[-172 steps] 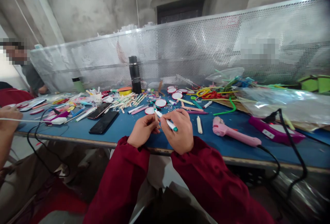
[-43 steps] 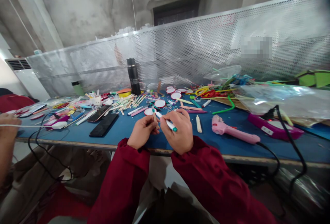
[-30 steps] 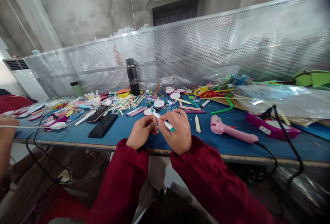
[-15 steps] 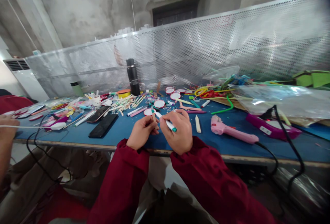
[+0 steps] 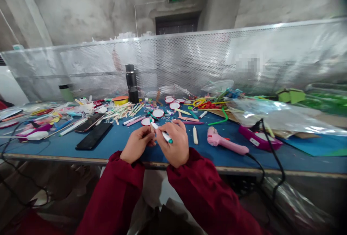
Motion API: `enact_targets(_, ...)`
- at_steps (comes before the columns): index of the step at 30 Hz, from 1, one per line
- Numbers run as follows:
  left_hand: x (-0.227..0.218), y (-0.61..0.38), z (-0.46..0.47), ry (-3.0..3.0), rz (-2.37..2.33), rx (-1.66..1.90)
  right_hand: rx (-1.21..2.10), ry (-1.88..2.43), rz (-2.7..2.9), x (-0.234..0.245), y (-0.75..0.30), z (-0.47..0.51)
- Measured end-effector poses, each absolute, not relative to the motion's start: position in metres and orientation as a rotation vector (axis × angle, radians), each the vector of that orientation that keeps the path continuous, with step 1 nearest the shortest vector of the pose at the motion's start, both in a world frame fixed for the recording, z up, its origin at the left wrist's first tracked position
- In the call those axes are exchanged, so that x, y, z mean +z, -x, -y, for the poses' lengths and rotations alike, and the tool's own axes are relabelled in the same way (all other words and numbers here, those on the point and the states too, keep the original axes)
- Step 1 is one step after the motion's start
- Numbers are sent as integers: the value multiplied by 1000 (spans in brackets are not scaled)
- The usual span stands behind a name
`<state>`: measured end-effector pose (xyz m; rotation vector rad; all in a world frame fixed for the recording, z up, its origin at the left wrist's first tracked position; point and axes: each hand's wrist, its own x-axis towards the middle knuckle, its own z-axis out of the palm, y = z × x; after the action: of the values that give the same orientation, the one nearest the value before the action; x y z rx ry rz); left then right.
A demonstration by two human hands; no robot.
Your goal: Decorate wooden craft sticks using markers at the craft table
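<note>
Both my hands meet over the front edge of the blue table (image 5: pixel 127 135), arms in dark red sleeves. My right hand (image 5: pixel 175 144) is closed around a white marker with a green cap (image 5: pixel 163 136), its tip pointing towards the left hand. My left hand (image 5: pixel 137 142) pinches a thin wooden stick (image 5: pixel 151 131) upright between thumb and fingers. The marker tip touches or nearly touches the stick; the contact point is too small to make out.
A pink glue gun (image 5: pixel 225 143) with a black cord lies right of my hands, a purple device (image 5: pixel 257 139) beyond it. Two black phones (image 5: pixel 93 135) lie to the left. Sticks, round red-rimmed discs (image 5: pixel 158 113), a black flask (image 5: pixel 131 83) and plastic bags (image 5: pixel 276 116) crowd the back.
The view has swung right and up, so the table and my hands sit lower and further left. The other person's hand at the left edge is out of view. My grips are unchanged.
</note>
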<state>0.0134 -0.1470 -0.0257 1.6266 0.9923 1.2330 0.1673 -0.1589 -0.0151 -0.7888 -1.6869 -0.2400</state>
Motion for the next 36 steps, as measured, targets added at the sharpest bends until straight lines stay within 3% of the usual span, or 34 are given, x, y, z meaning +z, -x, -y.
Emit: enact_targets(36,-31,-14,145,-1601,-895,1284,-250,782,1693,-19,-166,160)
